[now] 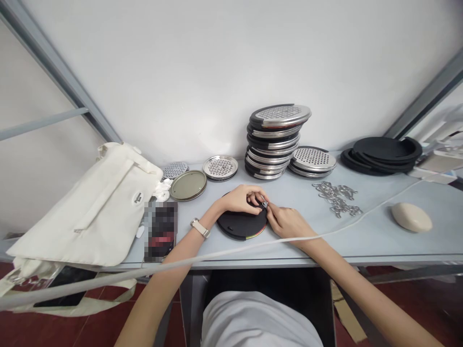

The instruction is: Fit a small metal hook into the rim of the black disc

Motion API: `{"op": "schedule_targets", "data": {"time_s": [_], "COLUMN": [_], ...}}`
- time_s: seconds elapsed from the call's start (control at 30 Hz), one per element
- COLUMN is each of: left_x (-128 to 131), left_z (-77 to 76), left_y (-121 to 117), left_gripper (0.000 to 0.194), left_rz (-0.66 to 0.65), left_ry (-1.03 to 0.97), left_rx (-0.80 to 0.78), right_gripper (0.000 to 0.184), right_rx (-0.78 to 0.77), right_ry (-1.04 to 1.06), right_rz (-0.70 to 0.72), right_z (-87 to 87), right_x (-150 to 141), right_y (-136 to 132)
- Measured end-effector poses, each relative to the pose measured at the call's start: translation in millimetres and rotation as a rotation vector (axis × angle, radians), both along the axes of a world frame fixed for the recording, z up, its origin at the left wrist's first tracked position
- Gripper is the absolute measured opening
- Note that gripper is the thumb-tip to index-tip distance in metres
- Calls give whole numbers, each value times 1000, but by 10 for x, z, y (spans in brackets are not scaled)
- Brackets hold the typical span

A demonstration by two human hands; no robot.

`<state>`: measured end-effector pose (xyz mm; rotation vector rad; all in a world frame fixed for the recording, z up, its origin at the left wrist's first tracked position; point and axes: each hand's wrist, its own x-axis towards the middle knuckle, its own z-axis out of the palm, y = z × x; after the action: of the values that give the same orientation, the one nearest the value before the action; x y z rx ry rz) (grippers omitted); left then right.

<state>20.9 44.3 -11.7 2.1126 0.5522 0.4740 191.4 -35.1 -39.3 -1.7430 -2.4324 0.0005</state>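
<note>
A round black disc (240,222) lies flat on the table in front of me, with a strip of red and yellow-green along its right edge. My left hand (243,198) reaches over the disc, fingers curled and closed in a pinch at its upper right rim. There, a small shiny metal clip (265,204) shows between the fingertips of both hands. My right hand (289,221) comes from the right, thumb and forefinger closed on this clip. The fingers partly cover the clip and the disc's far edge.
Behind the hands rises a tall stack of round graters (273,142), beside a lower grater stack (313,161). Loose metal clips (336,197), black discs (387,154) and a beige rounded object (411,217) are on the right. A white cable (231,251) crosses the foreground; a white bag (97,207) stands left.
</note>
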Motion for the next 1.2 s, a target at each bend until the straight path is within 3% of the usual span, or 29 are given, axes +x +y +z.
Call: {"op": "schedule_targets", "data": {"time_s": [0.23, 0.43, 1.2], "left_x": [4, -7, -15], "left_z": [50, 41, 41], "left_y": [-35, -34, -22], "left_gripper": [26, 33, 30], "left_rz": [10, 13, -13], "left_ry": [-8, -5, -39], "left_rx": [13, 14, -66], "right_gripper": [34, 35, 37], "right_rx": [-1, 8, 5], "right_ry": [-7, -13, -6], "right_rz": [11, 19, 8], "right_z": [11, 8, 12], "right_x": [-3, 4, -5], "right_y": [-1, 1, 0]}}
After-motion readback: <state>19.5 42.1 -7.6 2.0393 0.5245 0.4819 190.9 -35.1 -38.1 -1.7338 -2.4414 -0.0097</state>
